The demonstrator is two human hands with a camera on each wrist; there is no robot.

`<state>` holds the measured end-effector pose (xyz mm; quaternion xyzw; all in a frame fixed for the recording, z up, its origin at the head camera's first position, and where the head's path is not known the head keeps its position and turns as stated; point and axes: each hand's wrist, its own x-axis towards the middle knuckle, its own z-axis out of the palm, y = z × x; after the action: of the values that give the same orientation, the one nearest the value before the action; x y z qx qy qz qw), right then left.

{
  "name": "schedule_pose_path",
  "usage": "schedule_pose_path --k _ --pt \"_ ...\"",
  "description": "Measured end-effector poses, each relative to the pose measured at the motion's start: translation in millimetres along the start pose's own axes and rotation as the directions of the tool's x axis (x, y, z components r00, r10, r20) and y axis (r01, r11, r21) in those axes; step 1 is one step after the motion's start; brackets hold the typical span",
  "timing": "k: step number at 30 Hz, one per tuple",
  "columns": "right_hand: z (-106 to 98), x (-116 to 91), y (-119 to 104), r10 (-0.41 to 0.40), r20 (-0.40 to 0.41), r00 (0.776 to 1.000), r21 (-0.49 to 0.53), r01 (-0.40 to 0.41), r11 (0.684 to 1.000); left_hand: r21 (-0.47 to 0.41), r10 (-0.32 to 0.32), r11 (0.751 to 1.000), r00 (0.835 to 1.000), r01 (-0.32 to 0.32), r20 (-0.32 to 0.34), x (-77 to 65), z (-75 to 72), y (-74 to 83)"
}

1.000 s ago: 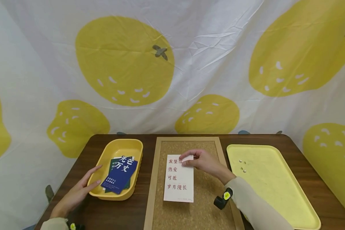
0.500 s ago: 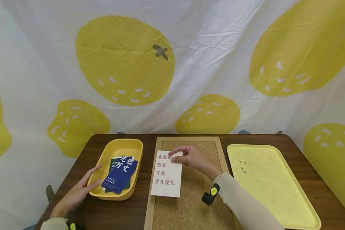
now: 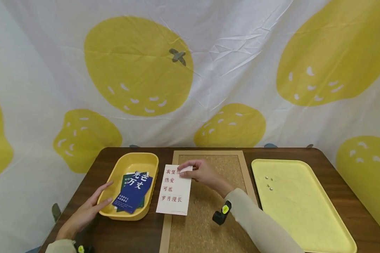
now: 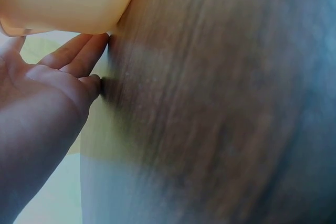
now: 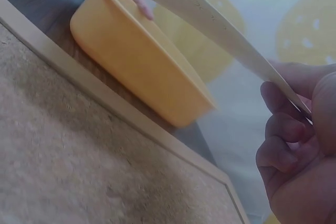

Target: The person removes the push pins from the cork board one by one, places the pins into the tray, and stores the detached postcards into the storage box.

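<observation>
My right hand (image 3: 206, 174) pinches a white card (image 3: 172, 189) with red Chinese characters by its upper right corner, thumb in front and fingers behind. The card is held up over the left frame edge of a corkboard (image 3: 215, 221); the right wrist view shows it raised and seen edge-on. My left hand (image 3: 83, 209) holds the left side of a yellow plastic basin (image 3: 134, 160), thumb and forefinger over the rim. In the left wrist view, the other fingers (image 4: 86, 59) reach down outside its wall to the table. Inside lie a blue card (image 3: 133, 193) and others beneath.
A pale yellow tray (image 3: 304, 207) stands right of the corkboard, with several small pushpins (image 3: 269, 183) near its upper left. The dark wooden table (image 3: 130, 239) ends at a hanging cloth (image 3: 209, 70) printed with yellow fruit.
The right hand has carried the white card leftward from over the middle of the corkboard to its left edge, closer to the basin. The left hand and basin have stayed put.
</observation>
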<state>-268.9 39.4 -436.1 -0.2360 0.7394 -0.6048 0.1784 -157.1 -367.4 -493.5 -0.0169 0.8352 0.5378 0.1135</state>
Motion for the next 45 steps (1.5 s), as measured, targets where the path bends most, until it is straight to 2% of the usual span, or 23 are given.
schedule_pose_path --k 7,14,20,26,31,45 --pt "12 9 -2 0.003 -0.034 0.999 -0.036 -0.004 0.999 -0.013 0.015 1.0 1.0 -0.015 0.003 -0.6 0.0 -0.1" --pt "28 20 -4 0.007 -0.088 0.996 0.019 -0.005 1.0 -0.015 0.029 0.999 1.0 -0.029 0.003 -1.6 -0.3 -1.4" --pt "38 27 -1 0.006 -0.134 0.991 0.014 -0.004 1.0 -0.023 0.047 0.999 0.999 -0.047 0.001 -1.2 0.5 -2.1" --pt "48 31 -1 0.005 -0.184 0.983 0.017 -0.002 1.0 -0.005 0.032 0.999 0.999 -0.032 -0.004 -1.1 0.4 -1.0" --pt "58 34 -6 0.056 -0.184 0.981 0.005 -0.056 0.998 -0.003 0.022 1.0 1.0 -0.022 -0.006 -1.9 0.7 0.2" --pt "81 47 -2 0.028 -0.204 0.979 -0.02 -0.032 0.999 -0.008 0.009 1.0 1.0 -0.009 -0.005 -1.3 0.7 -0.9"
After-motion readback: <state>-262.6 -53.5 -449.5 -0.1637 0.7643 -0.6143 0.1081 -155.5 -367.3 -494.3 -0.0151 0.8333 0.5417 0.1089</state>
